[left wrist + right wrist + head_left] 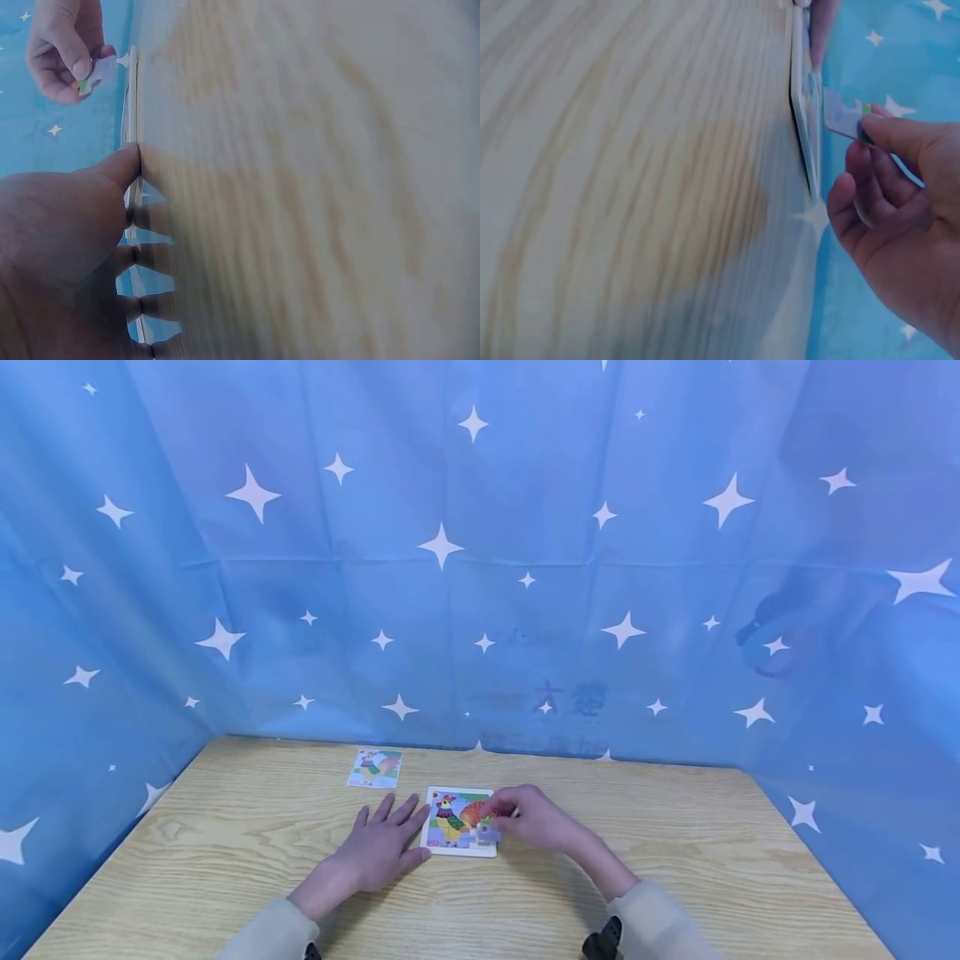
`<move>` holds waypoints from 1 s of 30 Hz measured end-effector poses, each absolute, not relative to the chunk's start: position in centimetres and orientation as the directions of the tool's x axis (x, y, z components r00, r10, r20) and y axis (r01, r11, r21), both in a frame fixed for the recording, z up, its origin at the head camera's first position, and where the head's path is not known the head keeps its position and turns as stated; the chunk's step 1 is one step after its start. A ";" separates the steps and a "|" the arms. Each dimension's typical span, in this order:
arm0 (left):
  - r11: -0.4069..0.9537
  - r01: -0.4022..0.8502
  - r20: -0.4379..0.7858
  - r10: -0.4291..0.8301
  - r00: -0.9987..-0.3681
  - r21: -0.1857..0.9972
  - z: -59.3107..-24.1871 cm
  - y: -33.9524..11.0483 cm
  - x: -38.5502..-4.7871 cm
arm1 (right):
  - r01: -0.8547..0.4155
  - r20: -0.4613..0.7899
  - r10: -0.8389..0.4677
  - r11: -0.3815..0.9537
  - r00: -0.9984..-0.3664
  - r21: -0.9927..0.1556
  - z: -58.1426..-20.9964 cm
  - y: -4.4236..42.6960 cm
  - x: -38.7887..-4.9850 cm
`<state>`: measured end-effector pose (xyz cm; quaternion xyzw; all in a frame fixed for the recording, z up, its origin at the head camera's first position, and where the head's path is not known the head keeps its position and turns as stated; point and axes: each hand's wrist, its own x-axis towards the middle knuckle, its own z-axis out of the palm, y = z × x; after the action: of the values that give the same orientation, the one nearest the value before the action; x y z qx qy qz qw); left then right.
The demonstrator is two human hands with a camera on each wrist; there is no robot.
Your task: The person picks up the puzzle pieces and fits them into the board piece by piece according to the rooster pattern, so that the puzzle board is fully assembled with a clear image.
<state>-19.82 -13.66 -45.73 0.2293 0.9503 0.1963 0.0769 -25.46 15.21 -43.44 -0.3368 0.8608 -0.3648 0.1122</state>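
A white-framed jigsaw puzzle (452, 827) with a rooster picture lies flat on the wooden table. My right hand (528, 818) is over its right side and pinches a jigsaw piece (844, 115) between thumb and fingertips. In the right wrist view the piece is tilted and held just above the tray. My left hand (377, 847) lies palm down with fingers spread, its thumb and fingertips at the tray's left edge. The lower right corner of the picture, under the held piece, is partly hidden.
A card (374, 768) with the same rooster picture lies on the table (675, 860) behind my left hand. A blue curtain (480, 568) with white stars hangs behind the table and along its sides.
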 end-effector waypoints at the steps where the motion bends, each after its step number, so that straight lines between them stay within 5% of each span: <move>1: 0.817 0.404 -0.054 0.464 -0.884 0.412 -45.7 -13.6 -19.8 | -0.494 0.049 -0.662 0.505 -0.747 -0.708 -43.5 15.0 -25.5; 30: 0.812 0.407 -0.028 0.459 -0.888 0.419 -46.7 -13.8 -20.2 | -0.419 0.039 -0.588 0.527 -0.808 -0.740 -45.3 13.4 -25.2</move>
<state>-20.23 -13.76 -46.72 0.2280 0.9496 0.2052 0.0640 -25.24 13.44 -45.32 -0.2903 0.8669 -0.3905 0.1085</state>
